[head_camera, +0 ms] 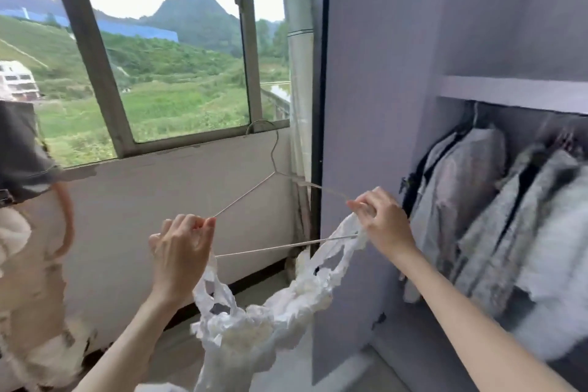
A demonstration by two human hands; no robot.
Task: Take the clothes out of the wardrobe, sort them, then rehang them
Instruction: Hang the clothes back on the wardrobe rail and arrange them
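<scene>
Near the open wardrobe (366, 41), the left hand (179, 250) and right hand (380, 221) each pinch a hanger (273, 165) end with the white garment (254, 321), apparently lace; straps should seat evenly before rehanging.

The head view looks forward and down, close on window (152, 51) and wardrobe (381, 105).

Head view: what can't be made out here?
- Wardrobe rail: hidden behind the shelf.
- Hanging grey clothes: blurred, cut by the right edge, count unclear.
- White garment: lower part cut by the bottom edge, type unclear.
- Wire hanger ends: covered by left hand and right hand.
- Pile at left: blurred.
</scene>
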